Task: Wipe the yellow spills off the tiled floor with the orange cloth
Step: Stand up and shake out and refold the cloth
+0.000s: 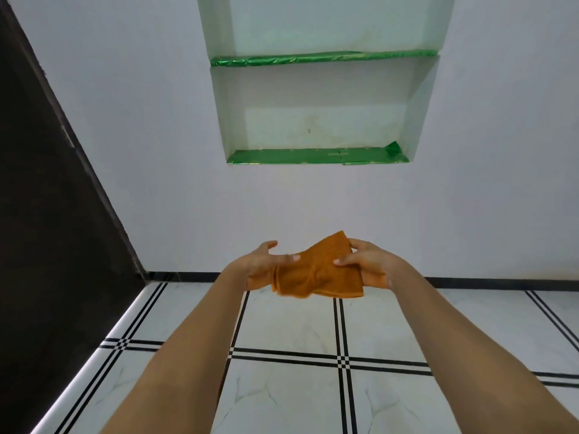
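A white wall (pixel 156 151) stands in front of the person. A deep shelf nook (pixel 316 98) is cut into the wall. It has two shelves, one above the other, and each shelf is covered with shiny green paper (pixel 313 156). On the left side there is a big dark panel (pixel 53 214), maybe a door. A thin bright strip of light runs along the bottom of it. A black strip (pixel 501 283) runs along the bottom of the wall where it meets the floor.

The tiled floor (pixel 288 324) is white with faint grey marks, and black double lines cross it to make squares. No yellow spill shows on the part of the floor that can be seen.

Both arms reach out in front, up in the air. Nothing stands between the hands and the floor.

The left hand (pixel 263 264) is partly open. Its thumb sticks up and away, and its fingers curl loosely over the left end of the orange cloth (pixel 316 274). One fingertip lies on top of the cloth.

The right hand (pixel 366 261) is closed on the right end of the cloth. Its thumb presses on top and its other fingers wrap round the far edge.

The cloth is folded and bunched up. It stretches between the two hands and sags a little in the middle. One corner pokes up beside the right hand. The cloth is held well above the floor and does not touch it.
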Tool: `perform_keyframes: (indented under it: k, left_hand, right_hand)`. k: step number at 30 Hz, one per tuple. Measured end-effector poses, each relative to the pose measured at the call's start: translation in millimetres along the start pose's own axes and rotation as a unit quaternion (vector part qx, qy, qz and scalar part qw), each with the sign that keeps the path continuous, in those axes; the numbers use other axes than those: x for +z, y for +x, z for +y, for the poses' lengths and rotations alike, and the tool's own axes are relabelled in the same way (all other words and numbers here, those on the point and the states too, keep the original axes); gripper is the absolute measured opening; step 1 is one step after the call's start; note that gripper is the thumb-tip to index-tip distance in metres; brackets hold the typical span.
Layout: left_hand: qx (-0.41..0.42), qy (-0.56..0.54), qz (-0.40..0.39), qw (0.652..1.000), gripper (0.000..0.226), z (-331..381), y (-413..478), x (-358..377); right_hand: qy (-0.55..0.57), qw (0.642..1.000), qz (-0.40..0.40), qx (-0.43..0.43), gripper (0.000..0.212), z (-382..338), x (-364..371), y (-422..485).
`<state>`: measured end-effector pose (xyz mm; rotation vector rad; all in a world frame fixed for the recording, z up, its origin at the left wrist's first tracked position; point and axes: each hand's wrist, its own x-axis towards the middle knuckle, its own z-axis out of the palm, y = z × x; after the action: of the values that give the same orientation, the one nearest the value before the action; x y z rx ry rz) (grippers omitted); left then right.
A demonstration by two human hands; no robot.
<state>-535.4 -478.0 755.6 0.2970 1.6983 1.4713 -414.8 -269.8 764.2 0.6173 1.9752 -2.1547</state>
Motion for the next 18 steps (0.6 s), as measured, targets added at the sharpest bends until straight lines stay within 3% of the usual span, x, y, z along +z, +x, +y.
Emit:
perform_keyframes:
  k: [2, 6, 9, 12, 15, 18]
  left_hand:
    - [0.02, 0.062, -0.011, 0.998, 0.093, 4.3, -0.3, -3.8]
    - [0.044, 0.253, -0.021, 0.966, 0.058, 20.2, -2.7, -1.9]
    - [0.084, 0.372, 0.026, 0.924, 0.028, 26.9, -0.7, -2.1]
    - [0.139, 0.417, 0.091, 0.894, 0.016, 30.3, 0.7, -1.7]
    - [0.164, 0.358, 0.093, 0.914, 0.012, 32.7, -4.0, 5.2]
    - [0.169, 0.315, 0.052, 0.932, 0.015, 37.5, -10.3, 14.5]
  right_hand:
    - [0.025, 1.0, 0.005, 0.001, 0.055, -1.6, 1.5, 0.6]
    - [0.035, 0.998, 0.044, -0.014, 0.064, -17.2, 6.1, -1.5]
    - [0.046, 0.997, 0.067, -0.018, 0.074, -25.2, 7.4, -0.2]
    - [0.036, 0.996, 0.083, -0.015, 0.072, -24.4, 7.2, -1.6]
    - [-0.105, 0.991, 0.081, -0.005, 0.059, -20.7, 6.9, -6.1]
    - [-0.324, 0.944, 0.066, 0.014, 0.063, -19.4, 11.1, -12.2]
